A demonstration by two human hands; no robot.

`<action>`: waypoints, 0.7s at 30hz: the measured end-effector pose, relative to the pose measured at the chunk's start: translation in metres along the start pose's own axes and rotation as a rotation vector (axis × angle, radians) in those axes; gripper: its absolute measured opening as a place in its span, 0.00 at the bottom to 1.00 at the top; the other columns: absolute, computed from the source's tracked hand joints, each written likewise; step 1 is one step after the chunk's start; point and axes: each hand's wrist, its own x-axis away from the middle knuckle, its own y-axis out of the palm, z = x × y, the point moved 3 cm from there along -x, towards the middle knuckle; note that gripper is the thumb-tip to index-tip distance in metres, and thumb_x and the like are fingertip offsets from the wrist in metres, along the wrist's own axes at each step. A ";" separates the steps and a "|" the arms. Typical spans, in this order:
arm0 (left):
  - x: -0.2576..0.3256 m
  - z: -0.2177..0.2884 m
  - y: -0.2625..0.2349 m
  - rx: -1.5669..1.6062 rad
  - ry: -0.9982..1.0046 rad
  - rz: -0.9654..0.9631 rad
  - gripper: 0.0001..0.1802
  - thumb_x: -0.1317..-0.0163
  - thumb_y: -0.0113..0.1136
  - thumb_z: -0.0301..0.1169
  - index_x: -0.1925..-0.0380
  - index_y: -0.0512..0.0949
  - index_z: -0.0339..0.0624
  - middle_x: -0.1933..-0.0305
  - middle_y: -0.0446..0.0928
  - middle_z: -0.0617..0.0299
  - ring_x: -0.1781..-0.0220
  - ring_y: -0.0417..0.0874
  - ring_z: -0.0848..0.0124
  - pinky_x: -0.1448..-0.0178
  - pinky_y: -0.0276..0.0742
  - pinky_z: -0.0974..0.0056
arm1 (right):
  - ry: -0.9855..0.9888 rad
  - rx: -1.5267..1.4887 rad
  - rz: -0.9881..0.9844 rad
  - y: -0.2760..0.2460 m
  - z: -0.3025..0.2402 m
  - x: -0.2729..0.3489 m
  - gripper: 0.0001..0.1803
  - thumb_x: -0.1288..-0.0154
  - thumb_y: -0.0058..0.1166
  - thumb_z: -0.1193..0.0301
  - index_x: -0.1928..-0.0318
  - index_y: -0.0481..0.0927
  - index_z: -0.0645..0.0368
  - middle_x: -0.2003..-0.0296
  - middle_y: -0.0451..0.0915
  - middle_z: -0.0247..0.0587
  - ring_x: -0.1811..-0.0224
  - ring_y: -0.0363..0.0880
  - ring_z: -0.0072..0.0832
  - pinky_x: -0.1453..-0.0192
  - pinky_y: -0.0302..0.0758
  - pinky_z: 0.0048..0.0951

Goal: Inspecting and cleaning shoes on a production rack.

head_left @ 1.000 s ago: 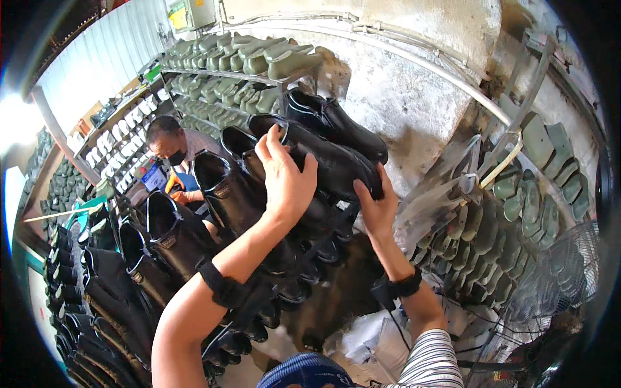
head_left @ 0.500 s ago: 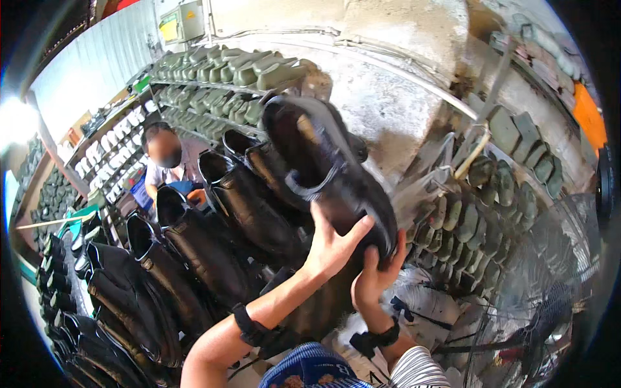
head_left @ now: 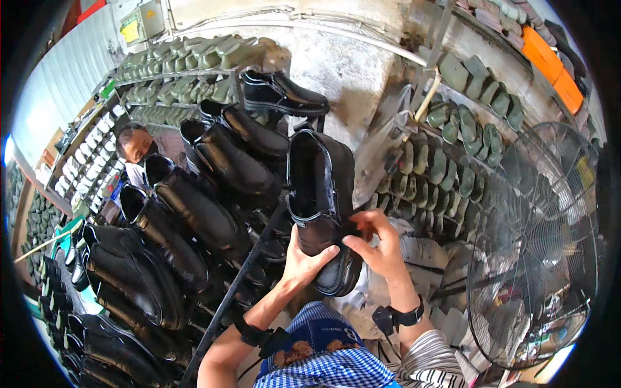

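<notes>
Black shoe (head_left: 321,207) between both hands (head_left: 343,255).

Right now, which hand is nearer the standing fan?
Right. The right hand grips the black shoe on the side toward the fan; the left hand holds its far side.

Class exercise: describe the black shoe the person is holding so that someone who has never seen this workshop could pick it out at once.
Start at the slanted rack of black shoes left of centre. Just right of it, one black shoe is off the rack, gripped near its toe by the left hand and right hand. Unlike its racked neighbours, it points toe-down with its opening facing the camera.
</notes>
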 end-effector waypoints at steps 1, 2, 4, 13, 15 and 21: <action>0.007 -0.004 0.000 0.025 -0.013 -0.018 0.37 0.56 0.72 0.29 0.47 0.61 0.38 0.53 0.73 0.58 0.52 0.76 0.70 0.45 0.72 0.64 | 0.039 -0.002 -0.020 0.003 -0.006 0.003 0.19 0.51 0.67 0.65 0.61 0.75 0.59 0.71 0.73 0.32 0.72 0.68 0.19 0.69 0.66 0.21; 0.014 -0.006 -0.001 0.025 -0.021 -0.019 0.37 0.56 0.72 0.29 0.47 0.61 0.38 0.53 0.73 0.58 0.52 0.76 0.70 0.45 0.72 0.64 | 0.077 -0.005 -0.041 0.005 -0.011 0.007 0.18 0.50 0.68 0.65 0.63 0.75 0.60 0.72 0.73 0.33 0.73 0.68 0.19 0.70 0.66 0.21; 0.026 -0.007 0.001 0.021 -0.098 -0.024 0.40 0.56 0.72 0.29 0.45 0.60 0.38 0.51 0.73 0.58 0.51 0.75 0.69 0.44 0.71 0.63 | 0.085 0.011 -0.083 0.003 -0.009 0.016 0.17 0.49 0.67 0.66 0.64 0.75 0.60 0.76 0.71 0.29 0.75 0.66 0.16 0.72 0.65 0.20; 0.055 -0.033 -0.018 -0.087 -0.024 -0.045 0.40 0.59 0.74 0.32 0.46 0.61 0.38 0.51 0.73 0.58 0.49 0.73 0.70 0.41 0.68 0.63 | 0.666 -0.625 -0.432 0.012 0.002 0.051 0.10 0.40 0.57 0.69 0.74 0.75 0.63 0.86 0.67 0.29 0.86 0.61 0.15 0.83 0.56 0.19; 0.060 -0.041 -0.024 -0.109 -0.017 -0.043 0.41 0.59 0.75 0.33 0.47 0.61 0.38 0.51 0.73 0.58 0.49 0.73 0.69 0.41 0.68 0.63 | 0.815 -0.959 -0.416 0.013 -0.001 0.056 0.12 0.36 0.50 0.69 0.75 0.75 0.63 0.88 0.66 0.27 0.91 0.57 0.15 0.86 0.51 0.19; 0.069 -0.043 -0.023 -0.274 -0.002 -0.095 0.49 0.61 0.76 0.38 0.42 0.58 0.33 0.46 0.69 0.52 0.44 0.71 0.64 0.40 0.67 0.62 | 0.648 -0.762 -0.156 0.006 -0.017 0.048 0.16 0.34 0.46 0.64 0.75 0.76 0.61 0.88 0.67 0.29 0.89 0.60 0.17 0.85 0.54 0.20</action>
